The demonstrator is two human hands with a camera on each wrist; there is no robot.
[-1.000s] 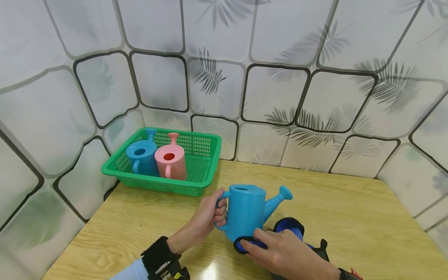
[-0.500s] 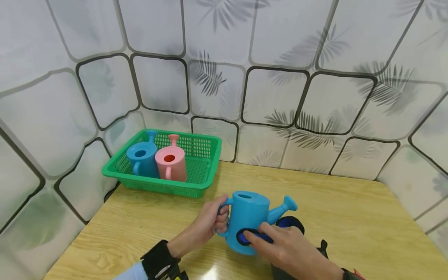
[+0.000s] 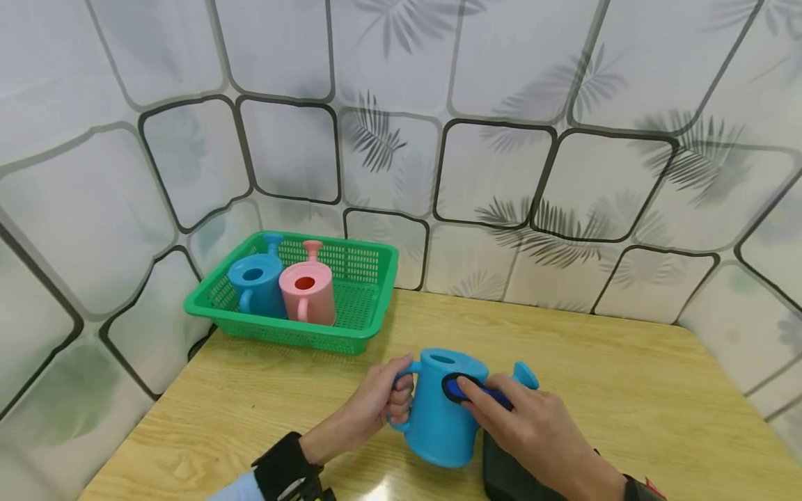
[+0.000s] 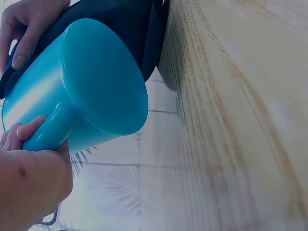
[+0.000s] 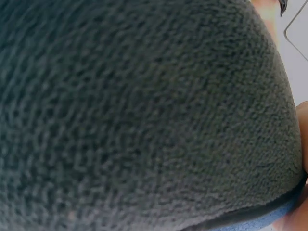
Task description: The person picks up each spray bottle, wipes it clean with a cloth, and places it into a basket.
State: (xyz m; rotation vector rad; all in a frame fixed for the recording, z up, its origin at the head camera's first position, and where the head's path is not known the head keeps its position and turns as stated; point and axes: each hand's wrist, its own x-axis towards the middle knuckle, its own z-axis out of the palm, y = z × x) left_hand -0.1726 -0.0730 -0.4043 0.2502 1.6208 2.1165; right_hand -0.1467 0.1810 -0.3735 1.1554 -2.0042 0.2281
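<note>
A blue watering can (image 3: 438, 435) is held by its side handle in my left hand (image 3: 383, 395), fingers curled round it. It leans a little, and in the left wrist view its flat base (image 4: 108, 79) faces the camera. My right hand (image 3: 535, 428) pinches a thick cloth (image 3: 504, 470), dark grey with a blue face and black edging. A fold of the cloth lies against the can's upper side near the spout. Most of the spout is hidden behind the right hand; its blue rose (image 3: 525, 374) shows. In the right wrist view the plush cloth (image 5: 144, 110) fills nearly everything.
On the left back of the wooden table (image 3: 595, 362) stands a green plastic basket (image 3: 282, 337). Inside are a second blue watering can (image 3: 263, 296) and a pink watering can (image 3: 316, 296), side by side. A patterned curtain (image 3: 388, 69) surrounds the table.
The right hand has slid the cloth up the can's side, from near the base to near the top. The held can has shifted slightly right and down, and tilted more.
</note>
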